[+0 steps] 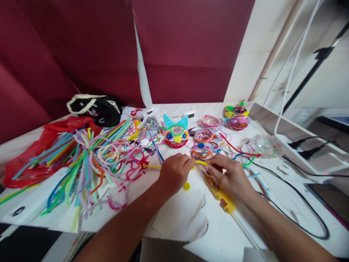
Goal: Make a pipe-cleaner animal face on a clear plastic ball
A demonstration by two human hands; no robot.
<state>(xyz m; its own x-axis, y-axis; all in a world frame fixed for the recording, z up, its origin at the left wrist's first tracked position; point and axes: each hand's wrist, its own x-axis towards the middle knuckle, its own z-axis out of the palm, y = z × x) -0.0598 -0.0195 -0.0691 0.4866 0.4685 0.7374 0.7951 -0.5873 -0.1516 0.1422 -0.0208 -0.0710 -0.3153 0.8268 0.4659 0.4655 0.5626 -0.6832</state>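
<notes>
A yellow pipe cleaner (pixel 201 163) stretches between my two hands at the middle of the table. My left hand (pixel 176 171) is closed on it, and part of it trails out to the left. From the other side my right hand (pixel 229 173) pinches it between thumb and fingers. Under my right hand lies a yellow hot glue gun (pixel 219 193), nozzle toward my fingers. Yellow discs, one of them round and plain (pixel 186 186), lie beside my left hand. Just beyond stands a cat-like craft face (pixel 176 133) with blue ears and a yellow nose.
Bundled pipe cleaners (pixel 89 156) and a red plastic bag (pixel 27 163) cover the left side. Clear bowls with coloured rims (pixel 209 120) stand at the back, near another craft face (pixel 236 109). A black cable (pixel 297 207), a power strip (pixel 294 153) and a phone (pixel 331 200) are at right.
</notes>
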